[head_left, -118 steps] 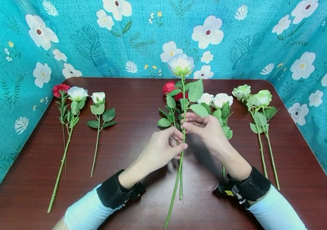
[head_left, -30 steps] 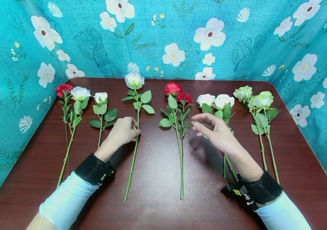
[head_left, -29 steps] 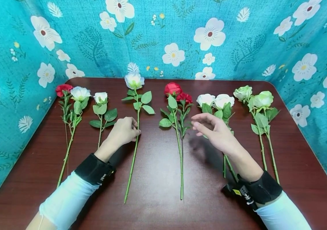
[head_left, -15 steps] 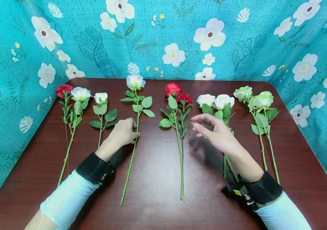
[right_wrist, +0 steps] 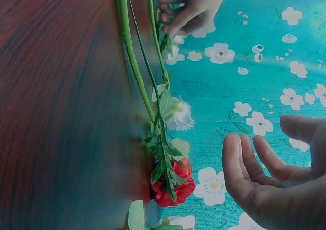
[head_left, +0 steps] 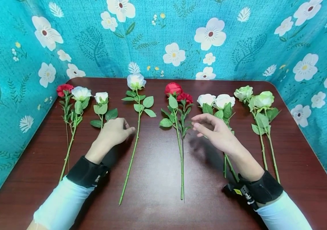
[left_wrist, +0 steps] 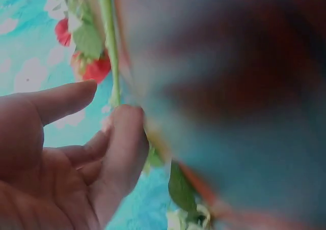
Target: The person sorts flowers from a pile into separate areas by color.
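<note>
A: So what's changed since half a second ago?

B: The white rose (head_left: 139,108) has been let go. Its stem was pinched by the left hand (head_left: 114,131); now that hand is drawn back slightly toward 9 o'clock, fingers relaxed and open. The rose is left lying on the table (head_left: 157,179), blossom at 11 o'clock.

A: And the right hand (head_left: 215,131)?

B: Held in the same spot, loosely open, near the red flowers (head_left: 173,89) at 12.

A: Anything blocked?

B: The small white rose (head_left: 101,99) at 10 is partly hidden by the left hand, and the white rose pair (head_left: 223,101) around 1 is partly covered by the right. Green roses (head_left: 262,99) are laid at 2, and the table is backed by flowery cloth (head_left: 152,48).
</note>
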`<action>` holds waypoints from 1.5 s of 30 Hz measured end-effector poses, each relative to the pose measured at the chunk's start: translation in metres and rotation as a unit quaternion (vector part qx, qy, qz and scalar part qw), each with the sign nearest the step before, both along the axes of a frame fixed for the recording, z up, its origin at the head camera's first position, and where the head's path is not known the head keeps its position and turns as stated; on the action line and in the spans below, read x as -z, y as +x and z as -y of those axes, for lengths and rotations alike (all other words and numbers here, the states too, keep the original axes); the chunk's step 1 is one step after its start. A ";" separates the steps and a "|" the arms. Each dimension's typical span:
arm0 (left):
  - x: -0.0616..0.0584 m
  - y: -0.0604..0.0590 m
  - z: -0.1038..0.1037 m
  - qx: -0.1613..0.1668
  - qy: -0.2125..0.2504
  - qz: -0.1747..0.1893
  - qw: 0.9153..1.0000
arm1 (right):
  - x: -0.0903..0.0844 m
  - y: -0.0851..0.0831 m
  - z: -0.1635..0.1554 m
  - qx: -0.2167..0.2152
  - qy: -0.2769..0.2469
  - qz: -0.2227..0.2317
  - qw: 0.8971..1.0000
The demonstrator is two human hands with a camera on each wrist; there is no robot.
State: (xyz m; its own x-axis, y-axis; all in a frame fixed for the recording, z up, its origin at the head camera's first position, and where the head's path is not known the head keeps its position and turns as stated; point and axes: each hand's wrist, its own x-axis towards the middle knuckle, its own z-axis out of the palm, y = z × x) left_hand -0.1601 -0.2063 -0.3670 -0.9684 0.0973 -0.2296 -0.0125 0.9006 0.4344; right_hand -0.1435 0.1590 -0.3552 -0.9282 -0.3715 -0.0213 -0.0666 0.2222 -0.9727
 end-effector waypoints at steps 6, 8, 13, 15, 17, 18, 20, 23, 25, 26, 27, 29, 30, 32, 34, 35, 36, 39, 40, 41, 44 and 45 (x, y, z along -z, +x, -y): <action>-0.012 0.010 0.024 -0.036 -0.008 -0.033 0.999 | -0.001 0.000 0.000 -0.003 0.005 0.001 1.000; -0.014 0.013 0.032 -0.049 -0.015 -0.046 0.998 | -0.001 0.000 0.000 -0.004 0.008 0.000 1.000; -0.015 0.015 0.048 -0.058 -0.062 -0.058 0.995 | 0.000 0.000 0.000 -0.006 0.016 -0.002 1.000; -0.015 0.016 0.054 -0.055 -0.084 -0.041 0.994 | 0.001 0.001 0.001 -0.009 0.016 0.001 1.000; -0.014 0.016 0.060 -0.050 -0.099 -0.018 0.994 | 0.001 0.000 0.001 -0.013 0.017 0.004 1.000; -0.014 0.016 0.062 -0.047 -0.106 -0.006 0.993 | 0.001 0.000 0.001 -0.013 0.016 0.007 1.000; -0.012 0.016 0.065 -0.041 -0.119 0.018 0.992 | 0.001 0.000 0.002 -0.015 0.014 0.011 1.000; -0.009 0.015 0.067 -0.035 -0.132 0.049 0.989 | 0.000 0.001 0.002 -0.015 0.015 0.013 1.000; -0.008 0.015 0.069 -0.035 -0.136 0.064 0.988 | 0.000 0.001 0.002 -0.016 0.017 0.011 1.000; -0.007 0.016 0.070 -0.035 -0.134 0.068 0.988 | 0.001 0.001 0.002 -0.017 0.019 0.011 1.000; -0.007 0.016 0.071 -0.033 -0.131 0.068 0.989 | 0.001 0.001 0.002 -0.018 0.020 0.011 1.000; -0.007 0.017 0.072 -0.030 -0.124 0.064 0.990 | 0.002 0.001 0.002 -0.019 0.022 0.011 1.000; -0.007 0.017 0.072 -0.028 -0.119 0.060 0.991 | 0.002 0.001 0.002 -0.019 0.022 0.012 0.999; -0.007 0.018 0.071 -0.023 -0.114 0.050 0.992 | 0.002 0.001 0.002 -0.019 0.024 0.013 0.999; -0.007 0.018 0.071 -0.023 -0.113 0.038 0.993 | 0.002 0.001 0.002 -0.020 0.026 0.011 0.999; -0.006 0.019 0.072 -0.024 -0.111 0.030 0.993 | 0.002 0.001 0.002 -0.020 0.028 0.010 0.999; -0.005 0.019 0.072 -0.024 -0.109 0.022 0.994 | 0.002 0.001 0.002 -0.020 0.028 0.010 0.999; -0.004 0.019 0.073 -0.024 -0.096 -0.008 0.995 | 0.002 0.001 0.002 -0.020 0.026 0.009 0.999; -0.004 0.020 0.074 -0.024 -0.091 -0.019 0.995 | 0.002 0.001 0.002 -0.020 0.026 0.009 0.999; -0.003 0.019 0.074 -0.024 -0.087 -0.029 0.995 | 0.002 0.001 0.002 -0.020 0.025 0.010 0.999; -0.002 0.019 0.074 -0.029 -0.079 -0.053 0.995 | 0.002 0.000 0.002 -0.022 0.025 0.011 0.999; -0.002 0.019 0.074 -0.032 -0.075 -0.059 0.995 | 0.002 0.001 0.002 -0.023 0.026 0.011 0.999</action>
